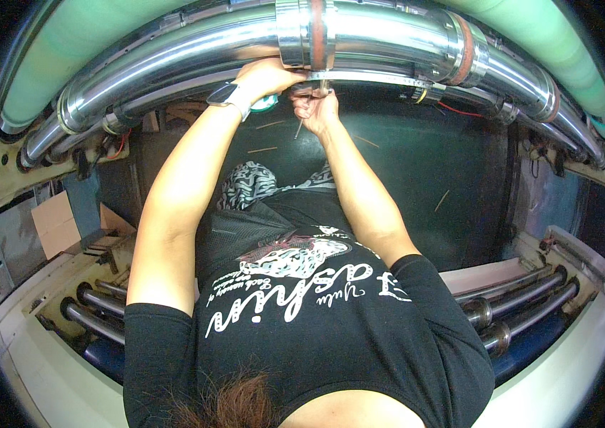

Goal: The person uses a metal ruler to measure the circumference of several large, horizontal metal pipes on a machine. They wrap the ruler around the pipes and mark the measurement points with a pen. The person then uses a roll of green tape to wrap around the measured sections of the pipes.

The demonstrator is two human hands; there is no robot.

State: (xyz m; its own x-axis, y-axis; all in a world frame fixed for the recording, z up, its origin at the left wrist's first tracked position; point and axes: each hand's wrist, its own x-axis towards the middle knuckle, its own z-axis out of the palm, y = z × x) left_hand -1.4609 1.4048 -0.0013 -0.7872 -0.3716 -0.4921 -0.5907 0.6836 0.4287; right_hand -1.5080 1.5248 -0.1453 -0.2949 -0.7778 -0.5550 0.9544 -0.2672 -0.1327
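Note:
My left hand [265,77], with a dark-faced watch [224,93] on its wrist, reaches up to the underside of a shiny metal roller [381,39]. Its fingers are closed near a collar with a reddish-brown band [317,32]. A rounded green object [265,104] shows below the palm, partly hidden, and seems to be held there. Just beside it, my right hand [317,110] pinches a thin metal rod like a hex key [298,129], which points downward. The right fingertips are by a small metal piece [325,86] under a pale marked strip [370,76].
Green rollers [573,50] curve above the metal ones. A second banded collar [465,50] sits to the right on the roller. A red wire [459,110] hangs under the lower bar. More metal rollers [524,292] lie low on both sides. Thin brown strips [262,150] lie on the dark surface below.

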